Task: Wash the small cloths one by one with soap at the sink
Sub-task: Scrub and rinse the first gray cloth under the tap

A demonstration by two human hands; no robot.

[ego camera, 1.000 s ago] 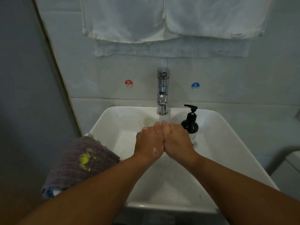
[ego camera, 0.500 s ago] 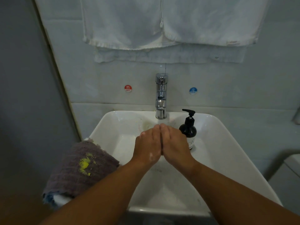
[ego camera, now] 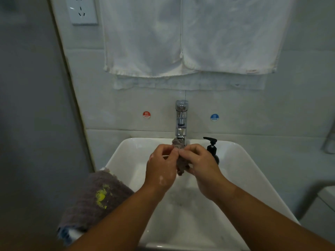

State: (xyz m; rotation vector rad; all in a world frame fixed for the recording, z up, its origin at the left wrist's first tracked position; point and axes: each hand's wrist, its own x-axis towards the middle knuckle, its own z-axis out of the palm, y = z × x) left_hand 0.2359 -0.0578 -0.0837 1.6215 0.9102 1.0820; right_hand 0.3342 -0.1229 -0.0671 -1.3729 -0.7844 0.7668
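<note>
Where the white sink meets the wall, a grey cloth pile with a yellow smear lies on its left rim. Left hand and right hand both pinch a small grey-brown cloth, bunched into a crumpled wad, just under the tap.

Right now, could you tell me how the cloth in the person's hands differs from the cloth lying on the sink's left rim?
The held cloth is scrunched into a small wad, pinched by the left hand and right hand below the faucet; the rim cloth lies flat on the sink edge, untouched. The rim cloth bears a yellow stain; the held cloth shows none. Both look grey-brown and nubby.
</note>
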